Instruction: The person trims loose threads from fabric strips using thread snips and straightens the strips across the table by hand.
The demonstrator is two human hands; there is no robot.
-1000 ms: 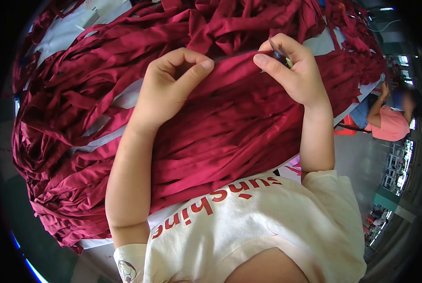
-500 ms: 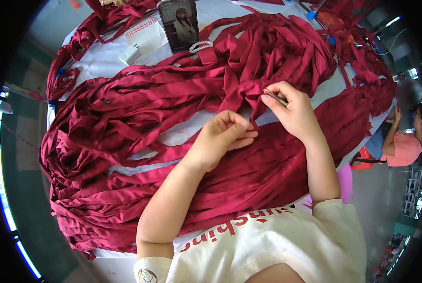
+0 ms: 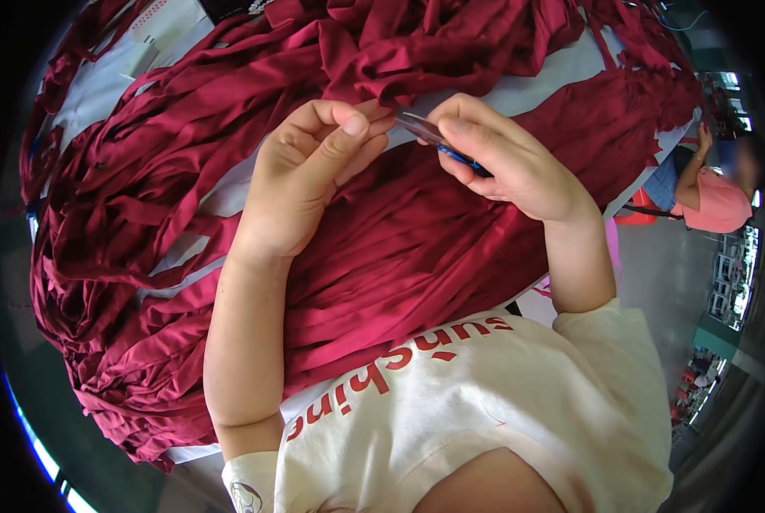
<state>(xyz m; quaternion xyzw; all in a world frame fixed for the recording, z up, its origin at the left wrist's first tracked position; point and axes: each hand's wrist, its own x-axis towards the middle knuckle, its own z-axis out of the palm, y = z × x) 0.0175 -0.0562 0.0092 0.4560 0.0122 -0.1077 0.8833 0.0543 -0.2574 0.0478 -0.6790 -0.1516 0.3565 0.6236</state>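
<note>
My right hand (image 3: 506, 158) is closed around small thread snips (image 3: 422, 128) with metal blades and a blue handle. The blades point left, towards my other hand. My left hand (image 3: 301, 171) has thumb and forefinger pinched together at the edge of a dark red fabric strip (image 3: 391, 81); the exact spot it grips is partly hidden by the fingers. Both hands are above a large heap of long red strips (image 3: 382, 239), with only a small gap between the snips' tips and the left fingertips.
The strips lie over a white-covered table (image 3: 91, 107). At the upper left are a white charger block (image 3: 138, 60) and a dark phone edge (image 3: 220, 7). To the right, a person in a pink top (image 3: 716, 201) sits beyond the table's edge.
Both hands have shifted in the view, the left up and leftwards, the right down and leftwards. The snips have turned into sight with blades towards the left hand. The camera's view has tilted downward.
</note>
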